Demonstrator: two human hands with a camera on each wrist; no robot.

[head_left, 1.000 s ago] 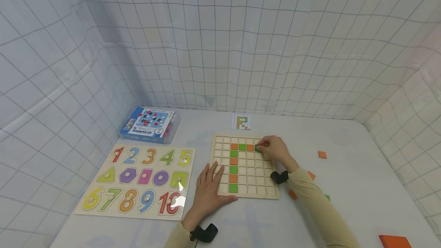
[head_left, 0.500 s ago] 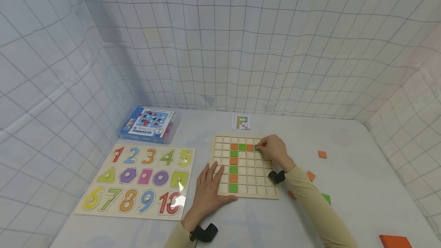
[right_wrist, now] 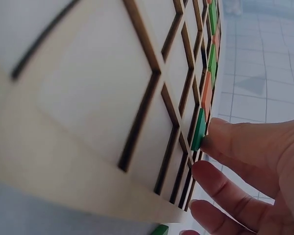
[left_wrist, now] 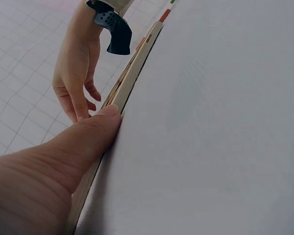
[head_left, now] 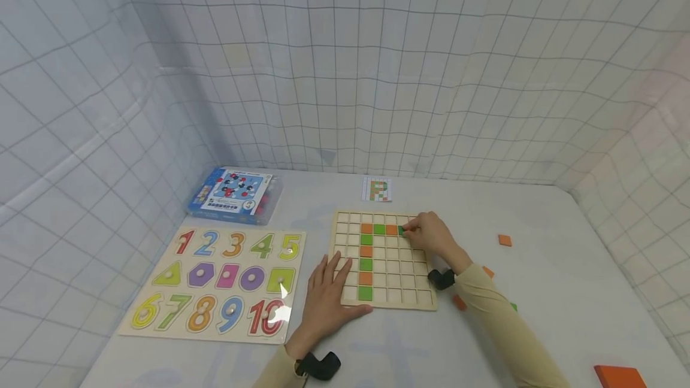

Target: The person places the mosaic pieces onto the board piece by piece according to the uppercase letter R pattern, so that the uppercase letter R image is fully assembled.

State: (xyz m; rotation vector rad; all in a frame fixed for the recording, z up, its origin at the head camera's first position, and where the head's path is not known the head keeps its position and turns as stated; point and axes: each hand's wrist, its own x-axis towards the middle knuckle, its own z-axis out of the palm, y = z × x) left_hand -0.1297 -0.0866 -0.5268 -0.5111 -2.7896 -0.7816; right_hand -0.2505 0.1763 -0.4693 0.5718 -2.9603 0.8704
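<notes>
A square wooden grid board [head_left: 386, 280] lies on the table, with orange and green tiles forming a column and a row in its cells. My left hand [head_left: 326, 301] rests on its left side with fingers spread. The left thumb [left_wrist: 95, 134] lies along the front edge. At the far right of the board, my right hand [head_left: 431, 233] pinches a green tile [right_wrist: 199, 129] by its edge. That tile sits at the end of the row, beside an orange tile [right_wrist: 206, 93], and looks slightly raised in the right wrist view. The fingers partly cover it in the head view.
A number-and-shape peg puzzle [head_left: 212, 283] lies left of the board, with a blue boxed set [head_left: 234, 194] behind it. A pattern card [head_left: 376, 189] lies beyond the board. Loose tiles, one an orange tile [head_left: 504, 240], lie to the right; an orange block [head_left: 620, 376] is front right.
My right hand stays at the green tile, its wrist and forearm shifting slightly to the right in the last half second. The left hand has not moved.
</notes>
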